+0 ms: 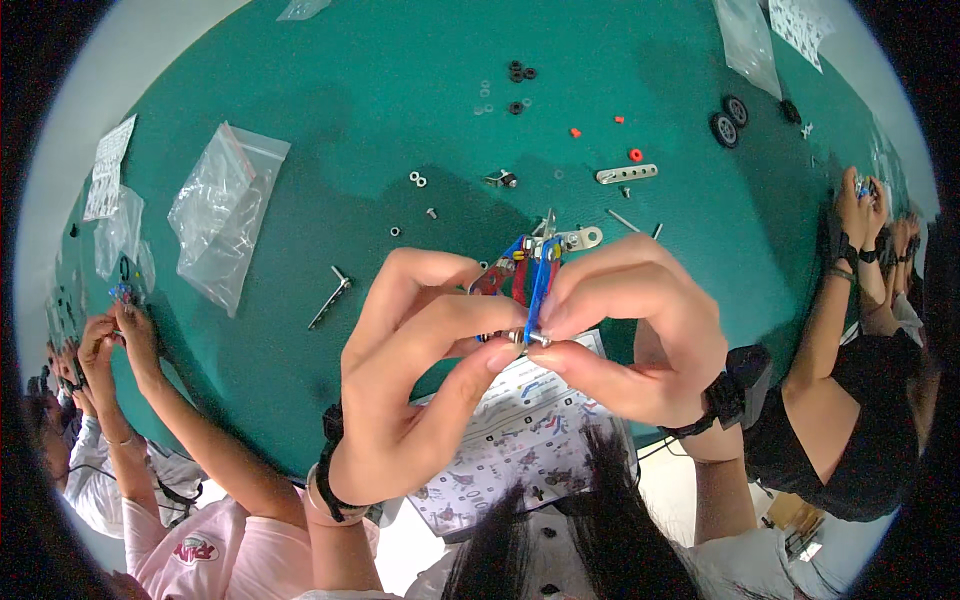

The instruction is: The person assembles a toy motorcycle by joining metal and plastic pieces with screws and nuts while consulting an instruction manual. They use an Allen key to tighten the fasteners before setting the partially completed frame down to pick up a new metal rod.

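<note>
Well, the left hand (385, 385) and right hand (680, 350) are pinching a small blue-and-red assembly (541, 285) by its near end, around a silver bolt (540, 337), above the desk (330, 400). Seemingly it's a fastening step; next calls for steadying the piece while tightening, I'd judge.

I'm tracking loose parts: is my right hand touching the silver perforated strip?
Apart: the head view shows green table between the right hand and the silver perforated strip.

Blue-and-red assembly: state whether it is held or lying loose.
Held: the left hand and the right hand pinch the assembly at its near end.
</note>
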`<state>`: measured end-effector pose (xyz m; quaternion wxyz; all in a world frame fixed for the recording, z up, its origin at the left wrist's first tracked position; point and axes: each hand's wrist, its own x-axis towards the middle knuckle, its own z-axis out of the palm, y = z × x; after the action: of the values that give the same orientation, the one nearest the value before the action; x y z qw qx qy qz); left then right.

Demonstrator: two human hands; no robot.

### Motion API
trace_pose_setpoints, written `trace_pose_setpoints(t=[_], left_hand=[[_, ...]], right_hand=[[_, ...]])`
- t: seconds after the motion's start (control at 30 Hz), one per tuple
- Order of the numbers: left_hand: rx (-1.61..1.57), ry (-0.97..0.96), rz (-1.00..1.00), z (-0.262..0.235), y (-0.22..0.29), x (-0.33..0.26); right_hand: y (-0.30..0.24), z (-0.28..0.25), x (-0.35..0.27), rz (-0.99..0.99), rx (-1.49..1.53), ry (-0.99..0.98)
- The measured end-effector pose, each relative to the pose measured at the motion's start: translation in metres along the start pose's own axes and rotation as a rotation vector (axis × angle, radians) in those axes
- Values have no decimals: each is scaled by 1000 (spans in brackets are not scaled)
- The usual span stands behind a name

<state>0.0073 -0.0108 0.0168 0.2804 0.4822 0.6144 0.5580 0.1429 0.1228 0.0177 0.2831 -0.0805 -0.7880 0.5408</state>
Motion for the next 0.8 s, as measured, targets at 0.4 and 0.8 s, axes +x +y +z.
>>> trace_pose_setpoints(t=[0.4,0.8], left_hand=[[33,-90,-4,-2,0,0],[-101,-176,-154,-2,3,1]], right_hand=[[1,-15,11,5,-127,-70],[8,-29,14,-64,-103,-244]])
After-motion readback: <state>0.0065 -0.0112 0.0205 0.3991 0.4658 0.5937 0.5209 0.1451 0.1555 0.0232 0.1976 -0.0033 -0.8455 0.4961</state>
